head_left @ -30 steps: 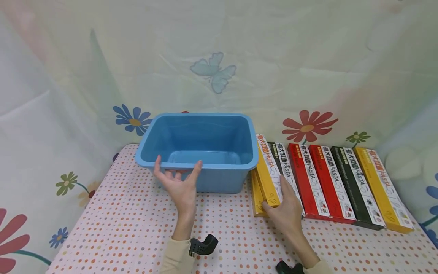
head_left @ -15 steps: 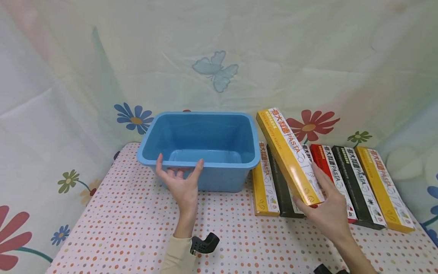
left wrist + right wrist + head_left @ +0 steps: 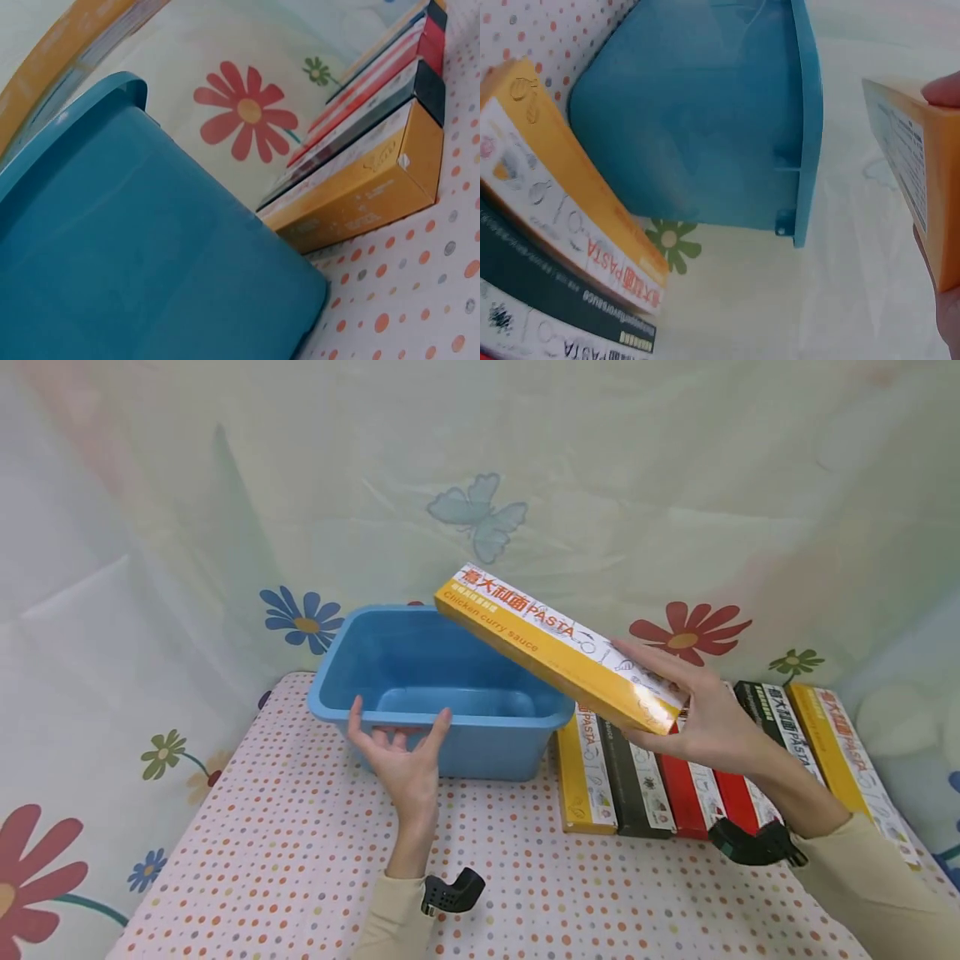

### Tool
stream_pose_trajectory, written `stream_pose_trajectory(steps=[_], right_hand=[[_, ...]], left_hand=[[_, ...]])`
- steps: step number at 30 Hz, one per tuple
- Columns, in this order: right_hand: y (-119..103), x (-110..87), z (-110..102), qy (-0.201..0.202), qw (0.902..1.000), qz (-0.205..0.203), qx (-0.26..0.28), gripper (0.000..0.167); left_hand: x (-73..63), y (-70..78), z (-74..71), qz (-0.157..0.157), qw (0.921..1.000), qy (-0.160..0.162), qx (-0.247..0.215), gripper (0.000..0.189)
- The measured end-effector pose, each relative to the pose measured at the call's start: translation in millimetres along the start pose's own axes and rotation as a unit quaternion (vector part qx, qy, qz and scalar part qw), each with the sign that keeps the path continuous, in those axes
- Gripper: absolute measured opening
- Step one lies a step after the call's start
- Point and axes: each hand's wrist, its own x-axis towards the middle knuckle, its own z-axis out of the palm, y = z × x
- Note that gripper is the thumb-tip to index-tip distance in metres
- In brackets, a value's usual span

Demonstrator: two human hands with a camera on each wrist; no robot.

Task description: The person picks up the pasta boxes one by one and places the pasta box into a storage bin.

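My right hand [image 3: 716, 718] grips the near end of a yellow pasta box [image 3: 555, 643] labelled chicken curry sauce. The box is tilted in the air, its far end over the right part of a blue plastic bin [image 3: 487, 750]. In the right wrist view, the held pasta box [image 3: 939, 187] shows at the right edge, with fingertips on it. My left hand [image 3: 408, 777] holds the bin's front rim, some fingers tucked under the lip, thumb and one finger reaching up over it. The inside of the bin is partly hidden by the box.
Right of the bin, a row of pasta boxes lies on the dotted tablecloth [image 3: 510, 868]: a yellow box [image 3: 588, 777], a dark green box [image 3: 637, 785], red ones behind my right arm, another dark green box [image 3: 783, 722] and a yellow box [image 3: 840, 735]. A flowered cloth backdrop [image 3: 600, 485] hangs behind.
My right hand has lifted the yellow pasta box off the row, swung it leftward and turned it toward the bin. My left hand has stayed on the bin's rim.
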Motion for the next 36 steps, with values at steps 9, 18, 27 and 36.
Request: stream_pose_trajectory(steps=[9, 18, 27, 36], right_hand=[[6.0, 54.9, 22.6, -0.141, 0.9896, 0.008, 0.026, 0.089], [18.7, 96.5, 33.8, -0.233, 0.9712, 0.007, 0.048, 0.086], [26.7, 121.7, 52.6, -0.308, 0.9502, -0.001, 0.046, 0.084], [25.3, 134.2, 77.0, -0.354, 0.9327, -0.019, 0.065, 0.081]], left_hand=[[-0.7, -1.8, 0.7, -0.002, 1.0000, -0.002, 0.003, 0.113], [-1.5, -1.7, 1.1, -0.003, 1.0000, -0.007, 0.002, 0.111], [-2.0, -2.0, -0.7, 0.001, 0.9999, -0.011, -0.013, 0.110], [-3.5, -0.3, -2.5, 0.007, 0.9995, -0.017, -0.026, 0.108]])
